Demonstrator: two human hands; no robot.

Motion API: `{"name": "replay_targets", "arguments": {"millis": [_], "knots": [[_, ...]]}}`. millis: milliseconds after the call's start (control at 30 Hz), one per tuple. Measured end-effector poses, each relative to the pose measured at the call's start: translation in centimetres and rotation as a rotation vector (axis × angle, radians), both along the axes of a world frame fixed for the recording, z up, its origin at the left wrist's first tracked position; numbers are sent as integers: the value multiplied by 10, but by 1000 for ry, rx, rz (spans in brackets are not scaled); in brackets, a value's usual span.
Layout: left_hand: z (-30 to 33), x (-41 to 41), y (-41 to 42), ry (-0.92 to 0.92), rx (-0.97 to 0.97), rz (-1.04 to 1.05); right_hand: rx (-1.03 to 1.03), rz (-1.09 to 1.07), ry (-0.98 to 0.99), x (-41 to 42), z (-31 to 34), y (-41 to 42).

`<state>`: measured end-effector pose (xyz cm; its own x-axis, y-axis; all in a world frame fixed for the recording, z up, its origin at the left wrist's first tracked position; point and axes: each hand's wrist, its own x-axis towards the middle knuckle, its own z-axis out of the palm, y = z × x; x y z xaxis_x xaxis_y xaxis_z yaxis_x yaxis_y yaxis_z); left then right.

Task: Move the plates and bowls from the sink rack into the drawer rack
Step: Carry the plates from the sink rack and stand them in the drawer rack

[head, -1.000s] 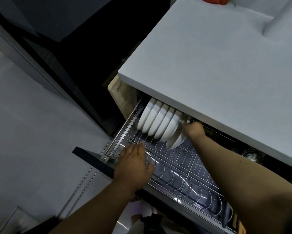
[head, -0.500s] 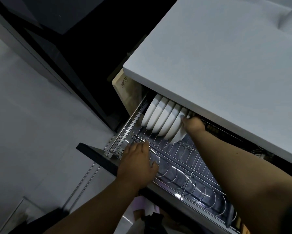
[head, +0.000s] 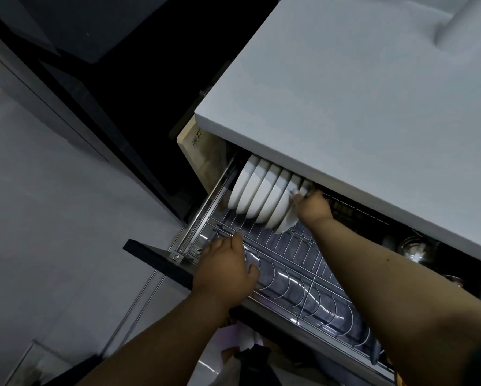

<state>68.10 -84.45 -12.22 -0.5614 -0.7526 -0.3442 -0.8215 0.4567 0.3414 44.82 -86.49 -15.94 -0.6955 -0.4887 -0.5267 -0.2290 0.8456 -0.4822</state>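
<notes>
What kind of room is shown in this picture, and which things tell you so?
Most likely a home kitchen. A pull-out steel wire drawer rack holds a row of white ceramic bowls set on edge, under a pale grey stone countertop. The right hand touches the last bowl.

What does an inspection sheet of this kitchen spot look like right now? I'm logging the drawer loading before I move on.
Surface: pale countertop overhangs the open drawer rack.
Job's things: a row of white dishes stands on edge at the rack's back left; the front wire slots look empty.
Clutter: metal pots in shadow under the counter at right.
Hands: left hand rests on the rack's front left corner; right hand grips the last dish in the row.
Cables: nothing seen.
Surroundings: grey floor and a dark cabinet to the left.
</notes>
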Motion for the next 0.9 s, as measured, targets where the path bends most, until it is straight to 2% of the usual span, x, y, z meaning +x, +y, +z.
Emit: {"name": "replay_targets", "arguments": {"millis": [233,400,667,900], "knots": [[7,0,0,16,10,-33,-136,109,-22,46,34,58],[12,-3,1,6,80,-75,-213,81,11,65,60,123],[40,-75,44,196,214,-256,-257,-148,145,50,104,208],[61,-123,95,204,211,-476,-292,-397,265,35,138,287]]}}
